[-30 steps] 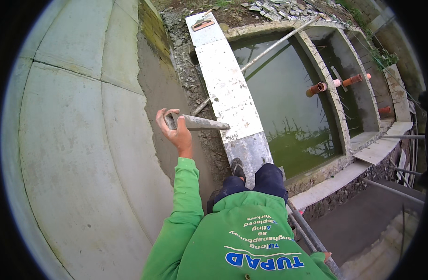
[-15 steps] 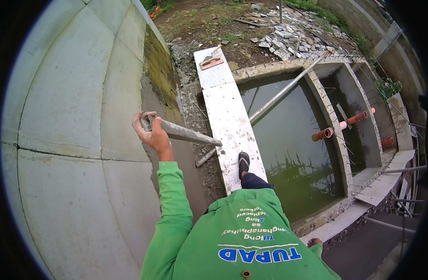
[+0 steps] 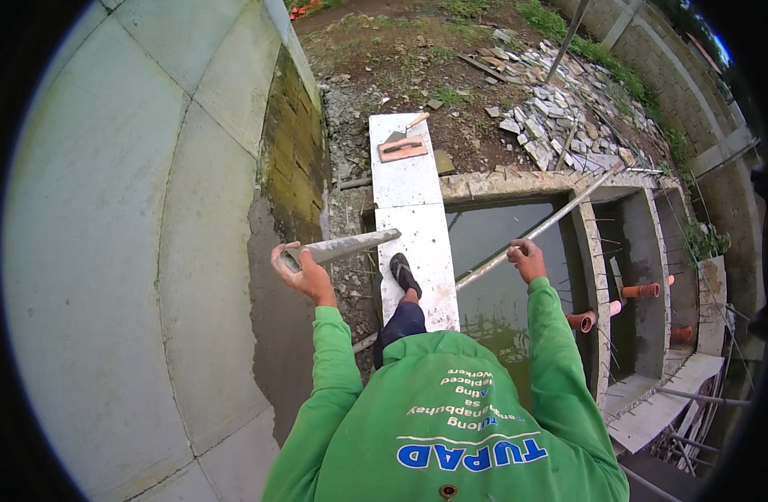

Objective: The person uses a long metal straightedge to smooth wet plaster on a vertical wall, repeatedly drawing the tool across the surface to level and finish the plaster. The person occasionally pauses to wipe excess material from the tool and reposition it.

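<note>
My left hand [image 3: 304,273] grips one end of a long grey straightedge [image 3: 350,246], held level next to the wet grey plaster patch [image 3: 275,293] on the wall. My right hand [image 3: 526,258] is closed around a thin long metal rod [image 3: 568,207] that slants up to the right over the tank. Both arms are in green sleeves. One sandalled foot [image 3: 403,274] stands on the white plank [image 3: 407,194] laid across the tank's edge.
An orange float with a trowel [image 3: 402,147] lies on the plank's far end. The concrete tank [image 3: 597,251] holds green water [image 3: 493,268], with orange pipe stubs [image 3: 639,291] in its walls. A pile of flat stones [image 3: 559,117] lies on the dirt beyond. Panelled wall [image 3: 133,234] at left.
The view has tilted upward and forward. My right hand has come into view, gripping the rod. My left hand still holds the straightedge, now a little higher along the wall.
</note>
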Demonstrator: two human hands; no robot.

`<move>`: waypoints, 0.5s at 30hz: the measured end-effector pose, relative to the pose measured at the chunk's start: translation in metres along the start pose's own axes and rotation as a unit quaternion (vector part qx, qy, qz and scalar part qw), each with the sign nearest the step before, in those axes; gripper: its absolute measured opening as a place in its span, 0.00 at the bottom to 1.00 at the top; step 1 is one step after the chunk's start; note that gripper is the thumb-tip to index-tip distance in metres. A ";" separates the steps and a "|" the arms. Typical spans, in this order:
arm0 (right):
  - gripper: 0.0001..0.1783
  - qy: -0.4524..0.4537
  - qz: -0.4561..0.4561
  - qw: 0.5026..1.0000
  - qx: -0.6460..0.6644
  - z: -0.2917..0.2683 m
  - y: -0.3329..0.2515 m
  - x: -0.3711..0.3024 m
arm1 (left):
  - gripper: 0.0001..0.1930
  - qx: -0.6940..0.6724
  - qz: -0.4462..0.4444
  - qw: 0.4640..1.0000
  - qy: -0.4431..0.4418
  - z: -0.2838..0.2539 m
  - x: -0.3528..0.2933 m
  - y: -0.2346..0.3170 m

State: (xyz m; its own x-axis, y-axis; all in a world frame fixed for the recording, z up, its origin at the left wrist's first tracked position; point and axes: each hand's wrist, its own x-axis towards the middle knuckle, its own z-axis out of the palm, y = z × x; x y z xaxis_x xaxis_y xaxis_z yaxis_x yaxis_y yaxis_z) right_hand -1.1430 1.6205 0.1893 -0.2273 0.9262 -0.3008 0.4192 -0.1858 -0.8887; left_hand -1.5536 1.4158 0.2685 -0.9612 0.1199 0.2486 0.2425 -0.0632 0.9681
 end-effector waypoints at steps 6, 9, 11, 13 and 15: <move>0.12 -0.081 0.109 0.987 -0.089 0.071 0.065 0.113 | 0.24 -0.045 -0.066 0.993 0.084 0.091 0.112 -0.045; 0.10 -0.023 0.236 0.949 -0.209 0.059 0.073 0.134 | 0.25 -0.025 -0.074 0.988 0.130 0.121 0.164 -0.046; 0.09 0.009 0.313 0.935 -0.167 0.039 0.075 0.149 | 0.26 -0.043 -0.073 0.985 0.148 0.146 0.181 -0.047; 0.09 -0.011 0.372 0.914 -0.160 0.027 0.088 0.178 | 0.27 -0.031 -0.066 0.986 0.151 0.172 0.194 -0.048; 0.11 -0.058 0.428 0.889 -0.154 0.020 0.094 0.215 | 0.27 0.011 -0.053 0.989 0.139 0.194 0.208 -0.047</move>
State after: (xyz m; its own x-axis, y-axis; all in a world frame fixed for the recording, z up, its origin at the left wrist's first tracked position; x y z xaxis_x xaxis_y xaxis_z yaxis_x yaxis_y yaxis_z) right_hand -1.1699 1.7959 0.0343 0.2096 0.4465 -0.8699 0.6990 -0.6905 -0.1860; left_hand -1.7390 1.6354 0.2804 -0.9797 -0.1524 0.1306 0.1385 -0.0425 0.9895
